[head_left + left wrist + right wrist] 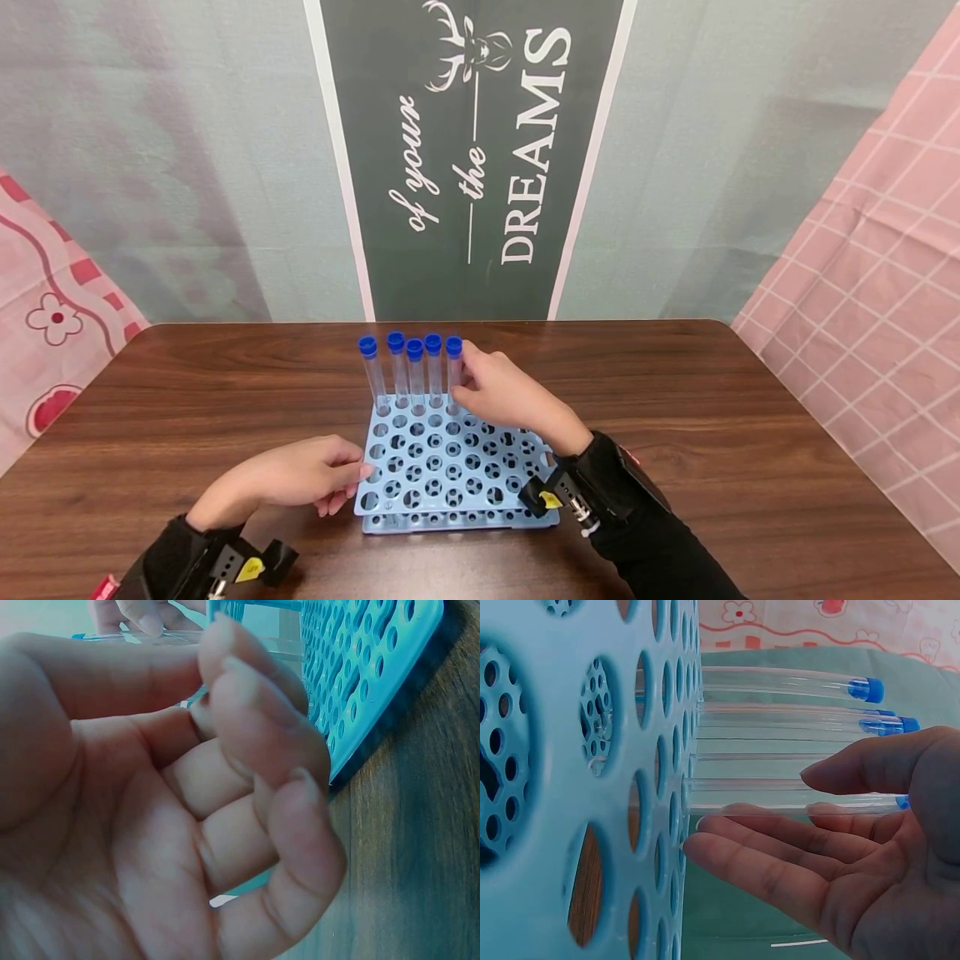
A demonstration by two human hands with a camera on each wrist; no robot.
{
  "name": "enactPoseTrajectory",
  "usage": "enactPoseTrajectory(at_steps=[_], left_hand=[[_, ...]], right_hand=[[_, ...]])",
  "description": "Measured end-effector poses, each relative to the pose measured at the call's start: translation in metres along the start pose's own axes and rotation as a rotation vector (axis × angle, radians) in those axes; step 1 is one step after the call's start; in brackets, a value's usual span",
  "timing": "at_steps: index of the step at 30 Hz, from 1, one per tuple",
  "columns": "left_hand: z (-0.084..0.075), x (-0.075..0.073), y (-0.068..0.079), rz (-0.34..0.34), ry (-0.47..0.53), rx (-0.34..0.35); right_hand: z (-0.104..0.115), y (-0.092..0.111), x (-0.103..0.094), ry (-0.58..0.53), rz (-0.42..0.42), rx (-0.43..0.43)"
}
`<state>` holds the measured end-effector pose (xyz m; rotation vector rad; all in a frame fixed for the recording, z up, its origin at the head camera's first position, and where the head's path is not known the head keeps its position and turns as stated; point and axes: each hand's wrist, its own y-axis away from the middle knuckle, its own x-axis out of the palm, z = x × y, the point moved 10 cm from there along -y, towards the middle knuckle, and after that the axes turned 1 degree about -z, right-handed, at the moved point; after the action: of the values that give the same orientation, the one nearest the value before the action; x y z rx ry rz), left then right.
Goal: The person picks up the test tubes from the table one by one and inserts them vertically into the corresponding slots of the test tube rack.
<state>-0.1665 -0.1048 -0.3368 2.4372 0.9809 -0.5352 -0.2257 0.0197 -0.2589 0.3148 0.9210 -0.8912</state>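
A light blue rack with rows of round holes stands on the table. Several clear test tubes with blue caps rise upright from its far left holes. My left hand grips the rack's left edge, thumb on top and fingers curled below; the left wrist view shows the bent fingers beside the rack. At the rightmost test tube is my right hand. In the right wrist view its thumb and mostly straight fingers lie apart on either side of that tube; firm contact is unclear.
The rack stands on a dark wood table. A grey-green cloth with a printed panel hangs behind the table's far edge. Pink patterned cloths are at both sides. Each wrist wears a black strap with a camera mount.
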Motion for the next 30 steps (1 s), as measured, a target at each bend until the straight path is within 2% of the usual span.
enactPoseTrajectory(at_steps=[11, 20, 30], left_hand=[[0.0012, -0.0002, -0.0003, -0.004, -0.005, -0.007], [-0.0006, -0.0003, -0.0004, -0.007, -0.019, -0.006], [0.0003, -0.0002, -0.0002, -0.018, -0.023, -0.021]], right_hand=[[-0.0031, -0.0004, 0.0006, 0.012, -0.001, 0.02], [-0.008, 0.0014, -0.0002, 0.01, -0.014, 0.081], [-0.0093, 0.0084, -0.0024, -0.013, -0.012, 0.081]])
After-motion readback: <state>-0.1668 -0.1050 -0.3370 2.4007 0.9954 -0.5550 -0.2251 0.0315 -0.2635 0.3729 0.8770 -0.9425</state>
